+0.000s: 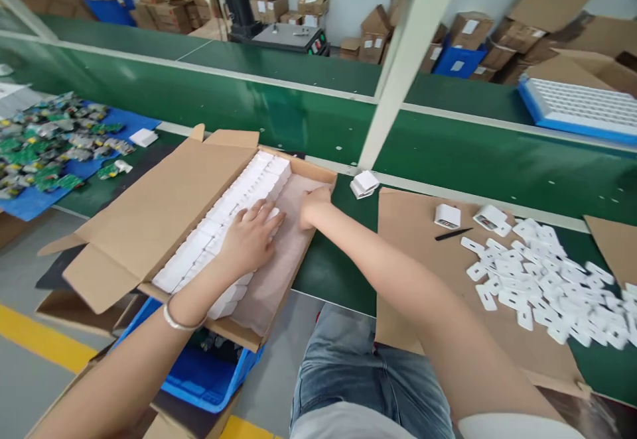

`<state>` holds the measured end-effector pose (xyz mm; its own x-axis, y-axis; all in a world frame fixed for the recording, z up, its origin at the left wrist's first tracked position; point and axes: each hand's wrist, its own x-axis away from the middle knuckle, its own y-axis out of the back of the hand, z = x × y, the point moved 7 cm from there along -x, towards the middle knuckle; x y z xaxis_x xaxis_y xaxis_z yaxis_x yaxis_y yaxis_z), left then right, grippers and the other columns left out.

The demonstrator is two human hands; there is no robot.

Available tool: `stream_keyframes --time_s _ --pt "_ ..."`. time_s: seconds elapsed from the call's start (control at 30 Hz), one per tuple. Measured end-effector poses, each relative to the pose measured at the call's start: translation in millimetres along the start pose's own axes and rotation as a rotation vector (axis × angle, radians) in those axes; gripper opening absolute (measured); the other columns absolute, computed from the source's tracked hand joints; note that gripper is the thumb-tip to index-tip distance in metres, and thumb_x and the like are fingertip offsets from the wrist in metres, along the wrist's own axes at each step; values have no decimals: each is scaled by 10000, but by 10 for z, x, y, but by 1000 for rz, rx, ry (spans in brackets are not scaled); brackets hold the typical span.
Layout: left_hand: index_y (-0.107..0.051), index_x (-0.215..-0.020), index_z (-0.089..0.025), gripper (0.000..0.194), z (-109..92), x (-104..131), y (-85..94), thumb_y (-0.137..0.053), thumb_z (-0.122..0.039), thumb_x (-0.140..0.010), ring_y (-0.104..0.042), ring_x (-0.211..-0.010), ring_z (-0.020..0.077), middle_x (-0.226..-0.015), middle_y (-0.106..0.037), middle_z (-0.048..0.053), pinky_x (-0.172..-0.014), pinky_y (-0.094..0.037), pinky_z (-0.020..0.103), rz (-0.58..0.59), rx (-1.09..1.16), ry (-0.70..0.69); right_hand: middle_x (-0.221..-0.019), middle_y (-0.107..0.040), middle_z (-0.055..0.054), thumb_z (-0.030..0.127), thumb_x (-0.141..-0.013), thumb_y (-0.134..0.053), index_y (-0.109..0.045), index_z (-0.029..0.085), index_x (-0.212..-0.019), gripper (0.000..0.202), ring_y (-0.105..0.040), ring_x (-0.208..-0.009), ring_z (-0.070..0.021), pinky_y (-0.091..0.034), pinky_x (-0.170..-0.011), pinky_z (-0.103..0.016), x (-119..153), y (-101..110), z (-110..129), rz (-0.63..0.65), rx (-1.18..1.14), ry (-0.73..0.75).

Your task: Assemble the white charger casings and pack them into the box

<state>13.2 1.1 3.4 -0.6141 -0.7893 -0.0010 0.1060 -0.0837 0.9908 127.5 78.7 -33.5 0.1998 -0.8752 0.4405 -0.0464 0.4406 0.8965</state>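
An open cardboard box (164, 193) lies tilted across the bench edge, its lid folded out to the left. Rows of white plastic blocks (199, 247) fill its left part, while a pale liner sheet (293, 233) shows on the right. My left hand (251, 237) rests spread on top of the blocks, fingers apart. At the box's right side my right hand (314, 207) reaches in with bent fingers; the fingertips are hidden, and whatever they may hold cannot be made out.
Right of the box are white housings (365, 184), a cardboard sheet (408, 253), a black pen-like tool (454, 234) and many flat white pieces (542, 280). Circuit boards (50, 140) cover a blue sheet at left. A white post (398, 74) stands behind; a blue crate (199, 373) sits below.
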Motion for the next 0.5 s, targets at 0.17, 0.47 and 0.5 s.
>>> stream_keyframes --time_s 0.17,0.47,0.5 --pt "-474 -1493 -186 672 94 -69 -55 -550 -326 -840 -308 -1498 408 -1608 -374 174 -1160 -296 637 -27 -38 -38 -1333 -625 -223 396 -847 -686 -610 67 -1299 564 -567 -1270 -340 -423 -1070 -445 190 270 -289 -227 -143 32" --pt "-387 -1526 -175 635 108 -473 342 -375 -462 -960 -495 -1333 425 -1491 -481 197 -1027 -454 609 -88 87 101 -1328 -582 -115 212 -917 -502 -674 195 -1096 249 -509 -1267 -261 -379 -1086 -412 1428 36 -1781 -972 -526 62" --pt "-426 -1492 -157 609 -24 -537 464 -385 -446 -958 -492 -1328 435 -1489 -468 214 -1021 -455 612 -155 71 98 -1313 -586 -114 204 -904 -506 -667 195 -1116 267 -514 -1260 -259 -389 -1083 -409 1592 -84 -2103 -1003 -561 -31"
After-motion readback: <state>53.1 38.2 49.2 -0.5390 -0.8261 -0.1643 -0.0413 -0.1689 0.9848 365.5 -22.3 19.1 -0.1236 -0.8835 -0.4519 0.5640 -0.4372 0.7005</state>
